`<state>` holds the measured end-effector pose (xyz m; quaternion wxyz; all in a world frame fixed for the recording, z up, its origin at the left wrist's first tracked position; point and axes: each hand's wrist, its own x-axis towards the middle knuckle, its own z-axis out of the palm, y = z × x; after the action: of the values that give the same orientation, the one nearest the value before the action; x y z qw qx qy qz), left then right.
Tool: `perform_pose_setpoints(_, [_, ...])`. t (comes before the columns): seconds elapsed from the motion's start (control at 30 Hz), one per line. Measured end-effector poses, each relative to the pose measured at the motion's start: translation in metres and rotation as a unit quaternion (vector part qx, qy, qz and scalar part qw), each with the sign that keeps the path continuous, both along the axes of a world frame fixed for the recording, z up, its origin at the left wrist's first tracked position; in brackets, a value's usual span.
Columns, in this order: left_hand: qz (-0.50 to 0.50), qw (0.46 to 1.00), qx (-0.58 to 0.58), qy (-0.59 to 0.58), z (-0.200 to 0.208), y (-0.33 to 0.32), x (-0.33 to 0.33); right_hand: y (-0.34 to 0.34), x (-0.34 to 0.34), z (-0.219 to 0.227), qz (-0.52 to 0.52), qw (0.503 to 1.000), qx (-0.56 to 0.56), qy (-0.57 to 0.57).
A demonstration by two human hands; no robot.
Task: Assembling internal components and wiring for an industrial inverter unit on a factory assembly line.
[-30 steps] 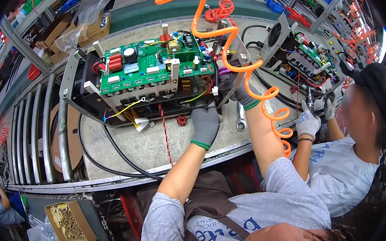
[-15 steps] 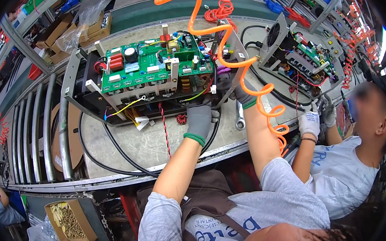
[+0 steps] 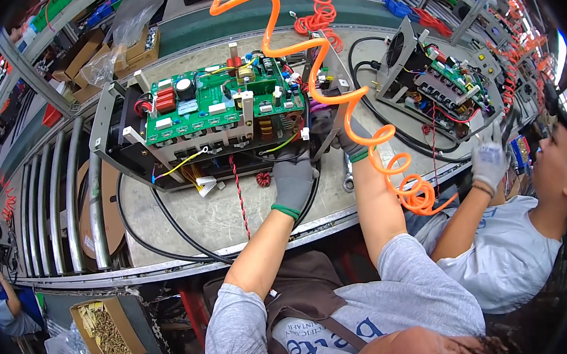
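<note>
**Electronics chassis (image 3: pixel 226 136) being handled**

The left hand (image 3: pixel 292 179) is being held against the chassis's near side, the right hand (image 3: pixel 345 142) at its right end; whether closed cannot be told. The chassis is being supported by the workbench (image 3: pixel 206 214) below.

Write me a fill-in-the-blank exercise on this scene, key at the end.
1. The circuit board on top of the electronic unit is mainly ____ in colour.
2. The thick coiled hose hanging in front of the unit's right end is coloured ____.
3. The person's left hand and right hand wear ____ with green cuffs.
4. In the picture, the metal rollers lie to the ____ of the person's hands.

Missing words: green; orange; gloves; left.
</note>
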<state>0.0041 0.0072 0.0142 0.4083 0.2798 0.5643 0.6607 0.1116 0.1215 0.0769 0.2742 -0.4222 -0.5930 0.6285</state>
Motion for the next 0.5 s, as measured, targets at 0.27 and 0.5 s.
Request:
perform_pose_setpoints(0.27, [-0.042, 0.985, -0.129, -0.104, 0.022, -0.002, -0.005, 0.007, -0.01, -0.008, 0.072, 0.996, 0.021, 0.05])
perform_pose_setpoints(0.5, [0.002, 0.983, -0.07, -0.169, 0.019, -0.002, 0.005, 0.011, -0.007, -0.011, 0.088, 0.995, 0.04, 0.038])
